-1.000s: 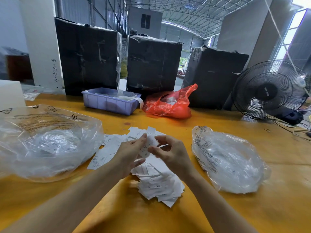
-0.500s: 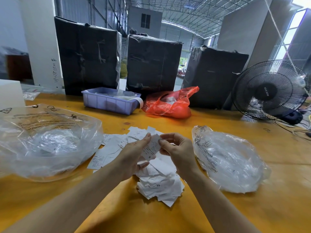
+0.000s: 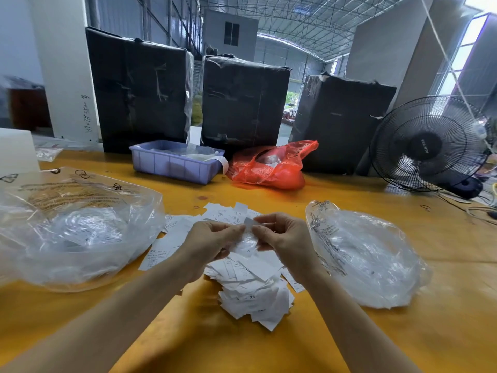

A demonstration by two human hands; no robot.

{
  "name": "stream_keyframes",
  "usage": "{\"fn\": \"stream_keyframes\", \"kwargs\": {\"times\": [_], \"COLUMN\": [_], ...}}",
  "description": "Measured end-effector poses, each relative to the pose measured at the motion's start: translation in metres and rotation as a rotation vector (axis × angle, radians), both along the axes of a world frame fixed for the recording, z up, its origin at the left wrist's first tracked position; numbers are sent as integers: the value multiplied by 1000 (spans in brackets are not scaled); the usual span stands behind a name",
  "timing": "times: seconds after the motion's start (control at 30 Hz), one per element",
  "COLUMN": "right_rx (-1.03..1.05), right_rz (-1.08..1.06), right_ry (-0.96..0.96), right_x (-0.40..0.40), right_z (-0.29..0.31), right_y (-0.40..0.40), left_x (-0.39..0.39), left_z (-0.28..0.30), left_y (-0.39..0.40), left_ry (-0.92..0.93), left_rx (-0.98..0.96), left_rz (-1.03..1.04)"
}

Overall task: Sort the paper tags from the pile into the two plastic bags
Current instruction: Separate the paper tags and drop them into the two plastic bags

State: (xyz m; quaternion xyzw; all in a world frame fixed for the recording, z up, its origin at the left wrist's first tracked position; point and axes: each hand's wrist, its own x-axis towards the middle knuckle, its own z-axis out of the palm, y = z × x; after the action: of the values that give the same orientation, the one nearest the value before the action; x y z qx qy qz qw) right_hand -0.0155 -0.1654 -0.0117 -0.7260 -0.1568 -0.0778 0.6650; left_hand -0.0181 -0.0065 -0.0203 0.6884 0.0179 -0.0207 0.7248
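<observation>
Both hands meet over the pile at bench centre. Left hand (image 3: 212,239) and right hand (image 3: 282,239) each pinch small paper tags (image 3: 248,238) between thumb and fingertips, held up off the pile and tilted toward the face, prob. so the print can be read before choosing a bag. How many tags are in the pinch: can't tell, blurred.

Pile of tags (image 3: 250,286) lies directly under and toward 6 o'clock of the hands, w/ a looser scatter spreading to 10–12 o'clock. Central spot makes sense: either bag is a short reach.

Left bag (image 3: 80,230), clear plastic, sits at 9 o'clock w/ its mouth slumped open toward the pile; some tags visible inside. Right bag (image 3: 363,254) sits at 3 o'clock, just beside the right hand, also holding white tags. One bag per side, so I'd judge each hand feeds its own side w/o crossing over.

Judgement: mid-task, plenty of tags still left in the pile. Next move likely needs the tags separated, then dropped at a bag mouth; thin paper clings, so two could go in together.

At 12 o'clock, well apart: purple tray (image 3: 174,164), red bag (image 3: 271,168), three black wrapped bales behind. Fan (image 3: 427,144) at 2 o'clock; if running, it could stir loose tags.
</observation>
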Motion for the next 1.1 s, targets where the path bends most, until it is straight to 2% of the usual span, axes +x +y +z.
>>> {"fn": "stream_keyframes", "kwargs": {"times": [0.2, 0.33, 0.5, 0.7, 0.9, 1.03, 1.1], "right_rx": [-88, -93, -49, 67, -2, 46, 75], "right_rz": [-17, 26, 6, -93, 48, 52, 14], "right_ry": [-58, -4, 32, 54, 124, 119, 115], "right_x": [2, 1, 3, 8, 3, 2, 3], "right_z": [-2, -1, -1, -3, -2, -2, -1], "right_y": [-1, -2, -2, -3, 0, 1, 0], "left_x": [2, 1, -1, -3, -6, -4, -3], "left_z": [-3, -3, -5, -4, -3, -1, 1], "left_y": [7, 5, 1, -3, -4, -3, -1], "left_ry": [-31, -128, -193, -220, -271, -223, -137], "left_rx": [33, 54, 34, 36, 69, 33, 10], "left_rz": [24, 107, 197, 176, 201, 232, 158]}}
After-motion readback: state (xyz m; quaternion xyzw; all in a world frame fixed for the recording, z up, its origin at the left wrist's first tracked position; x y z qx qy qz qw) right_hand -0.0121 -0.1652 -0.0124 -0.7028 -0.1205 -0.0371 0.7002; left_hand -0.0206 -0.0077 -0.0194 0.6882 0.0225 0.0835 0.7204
